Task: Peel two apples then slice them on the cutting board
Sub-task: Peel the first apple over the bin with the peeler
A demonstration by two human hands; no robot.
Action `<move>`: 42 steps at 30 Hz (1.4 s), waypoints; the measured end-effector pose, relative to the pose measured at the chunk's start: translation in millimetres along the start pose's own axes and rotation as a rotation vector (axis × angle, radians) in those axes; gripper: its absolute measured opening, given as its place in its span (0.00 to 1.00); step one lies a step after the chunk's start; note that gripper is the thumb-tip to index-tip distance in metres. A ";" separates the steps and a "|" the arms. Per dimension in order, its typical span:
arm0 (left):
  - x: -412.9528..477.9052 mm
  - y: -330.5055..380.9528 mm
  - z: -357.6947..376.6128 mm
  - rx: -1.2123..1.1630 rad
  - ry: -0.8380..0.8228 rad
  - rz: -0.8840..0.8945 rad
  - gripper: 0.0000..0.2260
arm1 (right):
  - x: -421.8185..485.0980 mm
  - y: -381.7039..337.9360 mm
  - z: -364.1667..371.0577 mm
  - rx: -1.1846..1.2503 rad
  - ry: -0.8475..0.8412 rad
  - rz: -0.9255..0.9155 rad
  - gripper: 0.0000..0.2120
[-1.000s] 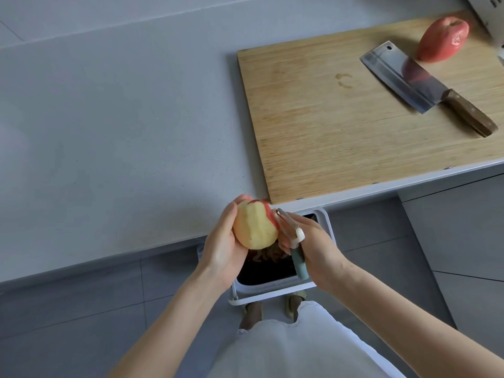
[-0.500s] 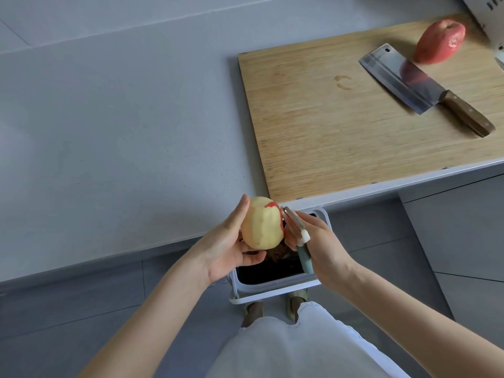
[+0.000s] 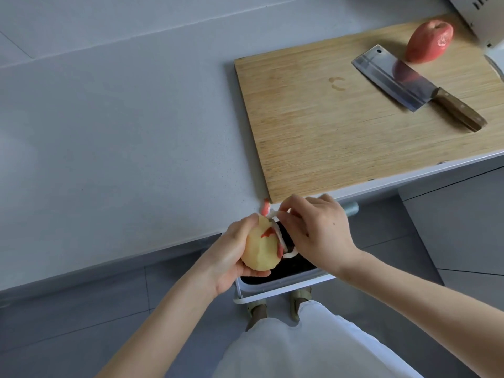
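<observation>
My left hand (image 3: 227,259) grips a mostly peeled apple (image 3: 261,248), pale yellow with small red skin patches, over a bin below the counter edge. My right hand (image 3: 317,231) holds a white peeler (image 3: 281,236) with its blade against the apple's right side; its blue-grey handle end (image 3: 351,208) sticks out behind the hand. A strip of red peel (image 3: 266,207) pokes up by the peeler's top. A second, unpeeled red apple (image 3: 429,40) lies at the far right of the wooden cutting board (image 3: 327,126), next to a cleaver (image 3: 409,83) with a wooden handle.
A white-rimmed waste bin (image 3: 283,289) with a dark inside stands on the floor beneath my hands. The grey countertop (image 3: 122,132) stretches left of the board. A white appliance (image 3: 482,17) sits at the top right corner. My feet (image 3: 278,304) show below the bin.
My left hand has turned the apple, showing more peeled flesh. My right hand has rolled over the peeler, palm down, and laid the blade along the apple's right side.
</observation>
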State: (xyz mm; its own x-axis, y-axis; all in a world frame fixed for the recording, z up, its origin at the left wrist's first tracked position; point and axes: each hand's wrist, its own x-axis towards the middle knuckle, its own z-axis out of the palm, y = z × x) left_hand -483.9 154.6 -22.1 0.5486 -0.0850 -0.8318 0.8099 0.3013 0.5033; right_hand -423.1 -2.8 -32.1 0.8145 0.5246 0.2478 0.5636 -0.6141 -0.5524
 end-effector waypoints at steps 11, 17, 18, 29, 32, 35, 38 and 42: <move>-6.3 -0.3 4.3 0.122 0.076 0.036 0.24 | 8.5 -18.0 8.6 -0.099 0.070 -0.164 0.11; -7.1 -1.0 -4.5 0.098 -0.062 0.055 0.22 | 6.7 -4.2 4.5 0.096 -0.071 -0.037 0.11; -7.2 -1.4 -4.8 0.090 -0.080 0.061 0.21 | 6.6 -4.0 4.6 0.127 -0.086 -0.029 0.11; -5.5 -5.7 -5.9 -0.021 -0.178 0.074 0.24 | 1.4 2.6 10.0 0.305 -0.132 0.075 0.15; -5.6 -8.0 -9.1 -0.077 -0.165 0.066 0.25 | -1.9 11.9 10.7 0.310 -0.158 0.198 0.16; -7.8 -4.0 -14.9 -0.128 -0.140 0.083 0.23 | -7.0 18.8 15.7 0.267 -0.179 0.233 0.16; -7.7 4.1 -19.6 -0.131 -0.134 0.146 0.22 | -10.6 21.7 23.1 0.235 -0.242 0.289 0.04; -5.5 6.1 -25.5 -0.066 -0.104 0.167 0.22 | -7.5 28.4 25.0 -0.057 -0.543 0.388 0.07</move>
State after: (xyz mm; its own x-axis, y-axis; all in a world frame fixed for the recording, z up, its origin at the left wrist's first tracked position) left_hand -487.3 181.1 -20.4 0.6955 -0.1251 -0.7076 0.6921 0.3811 0.6129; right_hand -416.6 -9.5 -69.5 0.7831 0.4728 -0.4041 0.2625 -0.8403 -0.4744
